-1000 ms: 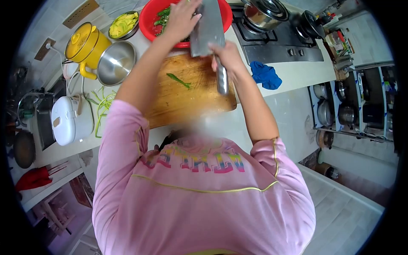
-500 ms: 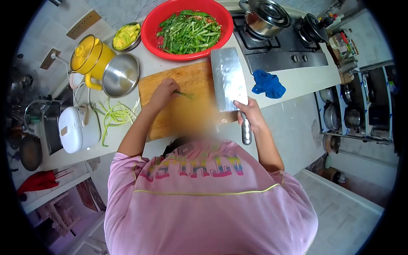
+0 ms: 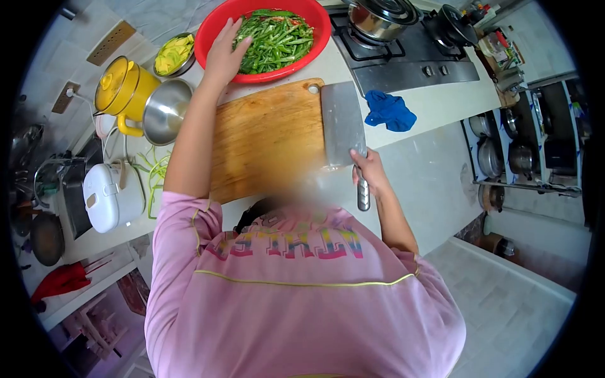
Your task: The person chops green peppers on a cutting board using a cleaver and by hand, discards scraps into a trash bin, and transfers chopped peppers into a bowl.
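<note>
My left hand (image 3: 225, 55) is stretched out over the left rim of the red basin (image 3: 323, 39), fingers spread and nothing held. Cut green beans (image 3: 277, 43) fill much of that basin. My right hand (image 3: 370, 170) grips the handle of a cleaver (image 3: 342, 120), whose broad blade points away from me along the right side of the wooden cutting board (image 3: 268, 132). A blur covers the near part of the board, so that part cannot be made out.
Left of the board are a steel bowl (image 3: 165, 113), a yellow pot (image 3: 123, 85), green strips (image 3: 154, 173) and a white appliance (image 3: 113, 195). A bowl of yellow-green slices (image 3: 175, 55) stands behind. A blue cloth (image 3: 389, 111) lies before the gas stove (image 3: 416, 74).
My left hand has moved from the board, where it held a small green piece, forward to the basin and opened. My right hand still holds the cleaver, its blade turned slightly.
</note>
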{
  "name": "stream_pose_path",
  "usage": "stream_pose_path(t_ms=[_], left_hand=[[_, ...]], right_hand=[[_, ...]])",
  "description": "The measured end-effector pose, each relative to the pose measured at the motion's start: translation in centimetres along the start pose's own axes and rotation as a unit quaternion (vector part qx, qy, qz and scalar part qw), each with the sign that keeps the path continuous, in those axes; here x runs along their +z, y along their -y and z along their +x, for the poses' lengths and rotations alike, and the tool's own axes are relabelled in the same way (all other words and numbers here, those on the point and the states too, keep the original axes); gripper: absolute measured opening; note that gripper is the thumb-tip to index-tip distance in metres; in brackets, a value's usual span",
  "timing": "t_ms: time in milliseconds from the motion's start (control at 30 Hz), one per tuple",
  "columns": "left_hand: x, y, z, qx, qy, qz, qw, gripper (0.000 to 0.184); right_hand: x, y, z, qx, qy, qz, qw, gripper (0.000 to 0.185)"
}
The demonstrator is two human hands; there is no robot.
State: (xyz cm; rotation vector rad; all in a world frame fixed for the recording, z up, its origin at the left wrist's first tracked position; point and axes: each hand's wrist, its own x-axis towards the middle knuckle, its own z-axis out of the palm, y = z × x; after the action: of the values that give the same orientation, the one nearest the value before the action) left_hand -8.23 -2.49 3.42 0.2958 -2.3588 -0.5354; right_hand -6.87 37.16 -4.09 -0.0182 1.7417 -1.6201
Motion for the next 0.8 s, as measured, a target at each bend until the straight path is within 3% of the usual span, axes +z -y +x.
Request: stream_pose_path(t_ms=[100,133,200,367,433,567,800], left_hand=[[-2.4,-1.3,-4.9,-0.106,0.027,-0.165,0.980,0.036],[-2.6,-0.4,-7.1,-0.133,0.026,-0.191,0.972,0.035],[-2.9,1.1,-11.5,-0.184,0.024,-0.226,0.956,0.032],[-5.1,1.4,-19.1,-0.356,-0.021,-0.287,0.889,0.028],[-6.3,1.4,-20.6,-0.366,-0.029,-0.271,0.890,0.029],[-8.5,1.5,-22.9,-0.386,-0.058,-0.273,0.879,0.027],[-10.2,1.2,-24.6,-0.396,-0.089,-0.260,0.876,0.025]], right_hand=[[-0.2,2.4,0.8,-0.067,0.003,-0.185,0.980,0.019],[0.5,4.0,0.5,-0.071,0.000,-0.300,0.951,0.017],[1.7,4.0,1.1,-0.265,-0.036,-0.563,0.782,0.019],[6.4,3.8,0.8,-0.253,0.025,-0.656,0.711,0.018],[7.7,4.7,0.7,-0.261,0.082,-0.655,0.704,0.020],[9.8,5.8,4.3,-0.359,0.081,-0.659,0.656,0.024],[13.8,7.4,10.5,-0.446,0.183,-0.707,0.517,0.033]])
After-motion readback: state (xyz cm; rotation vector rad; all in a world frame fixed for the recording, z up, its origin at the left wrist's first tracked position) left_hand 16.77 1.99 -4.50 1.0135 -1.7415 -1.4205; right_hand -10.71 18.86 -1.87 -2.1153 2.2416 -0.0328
